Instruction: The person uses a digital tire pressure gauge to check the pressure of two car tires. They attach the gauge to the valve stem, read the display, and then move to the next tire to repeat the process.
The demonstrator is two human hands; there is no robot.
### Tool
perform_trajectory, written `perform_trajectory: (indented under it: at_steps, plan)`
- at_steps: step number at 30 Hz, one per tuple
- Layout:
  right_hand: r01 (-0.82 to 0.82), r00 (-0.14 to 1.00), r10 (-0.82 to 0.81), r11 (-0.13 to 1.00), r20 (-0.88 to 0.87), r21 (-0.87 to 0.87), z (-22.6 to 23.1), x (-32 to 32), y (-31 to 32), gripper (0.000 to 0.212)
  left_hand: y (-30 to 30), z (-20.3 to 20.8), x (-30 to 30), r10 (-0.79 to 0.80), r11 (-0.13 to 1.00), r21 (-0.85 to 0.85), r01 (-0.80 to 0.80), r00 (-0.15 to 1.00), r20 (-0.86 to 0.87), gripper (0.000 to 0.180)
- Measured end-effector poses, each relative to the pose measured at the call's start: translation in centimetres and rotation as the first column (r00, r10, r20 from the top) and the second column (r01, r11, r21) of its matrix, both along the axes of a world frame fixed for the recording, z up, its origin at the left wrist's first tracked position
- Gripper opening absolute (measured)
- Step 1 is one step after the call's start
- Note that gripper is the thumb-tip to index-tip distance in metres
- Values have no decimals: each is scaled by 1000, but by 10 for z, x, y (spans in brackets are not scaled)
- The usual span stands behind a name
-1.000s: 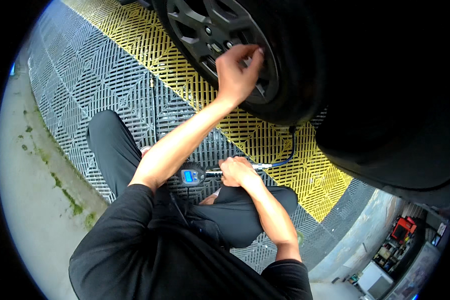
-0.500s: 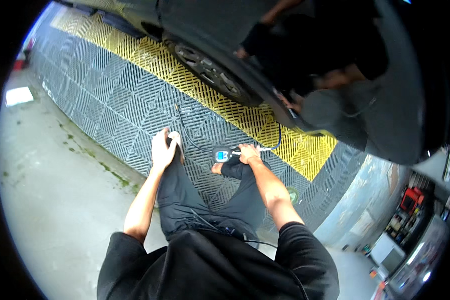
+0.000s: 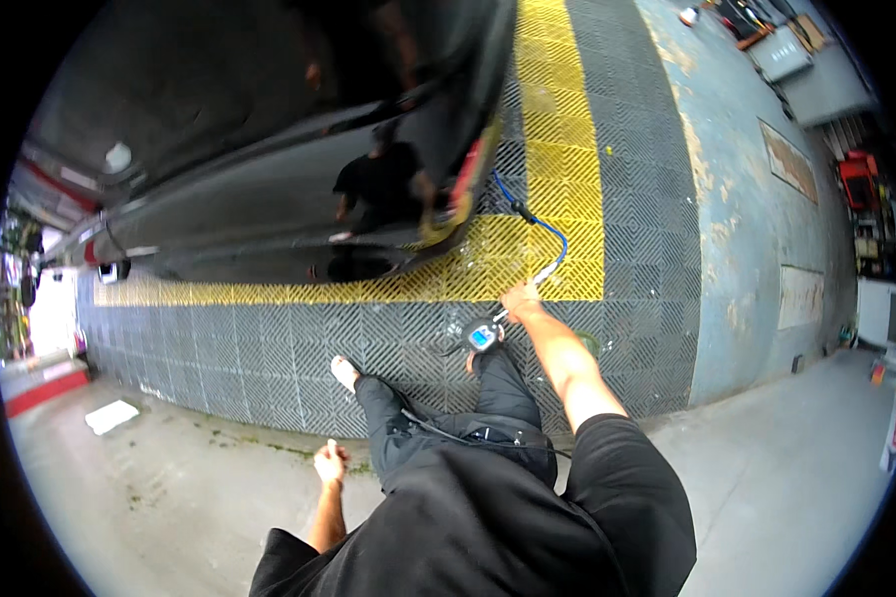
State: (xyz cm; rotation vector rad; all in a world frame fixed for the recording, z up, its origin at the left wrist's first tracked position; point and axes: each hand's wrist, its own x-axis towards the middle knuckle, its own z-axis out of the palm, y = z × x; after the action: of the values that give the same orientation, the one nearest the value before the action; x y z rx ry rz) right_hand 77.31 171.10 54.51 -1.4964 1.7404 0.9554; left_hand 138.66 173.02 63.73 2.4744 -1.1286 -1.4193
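My right hand [image 3: 520, 301] is wrapped round the grip of a tire inflator. Its round black gauge [image 3: 483, 336] with a lit blue screen hangs just left of the hand, above my right foot. From the other end of the grip a blue air hose [image 3: 564, 244] curves away toward the car's corner, past a black fitting [image 3: 523, 211]. A blurred dark hose loops beside the gauge. Down at the lower left, my left hand [image 3: 331, 464] hangs with its fingers curled in, touching nothing that I can see.
A glossy dark car [image 3: 269, 204] fills the upper left. Under me lies grey grated floor tiling [image 3: 269, 343] with a yellow border [image 3: 558, 149]. Worn blue-grey floor [image 3: 742, 199] runs along the right, with a red object [image 3: 859, 179] and shelving beyond. A white sheet [image 3: 112, 417] lies at left.
The view has swung round, so the car's corner and the blue hose now show ahead. My left hand has dropped back from in front of my knee, fingers more curled. The right keeps the inflator.
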Motion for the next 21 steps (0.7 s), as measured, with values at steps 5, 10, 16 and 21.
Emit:
perform_trajectory:
  at_steps: [5, 10, 16, 21]
  plan:
    - [-23, 994, 15, 997, -107, -74, 59, -184, 44, 37, 89, -14, -107, -501, 825, -176, 537, 839, 213, 27]
    - [-33, 966, 9, 995, -258, -89, 142, -364, 27, 39, 56, -29, -267, -676, 729, -11, 684, 724, 138, 26]
    - [-121, 916, 11, 961, -401, -250, 209, -580, 6, 30, -55, -68, -505, -860, 462, 199, 864, 491, -136, 25]
    - [-276, 907, 73, 846, -414, -456, 258, -750, -24, 22, -134, -77, -699, -845, 397, 276, 875, 466, -262, 25]
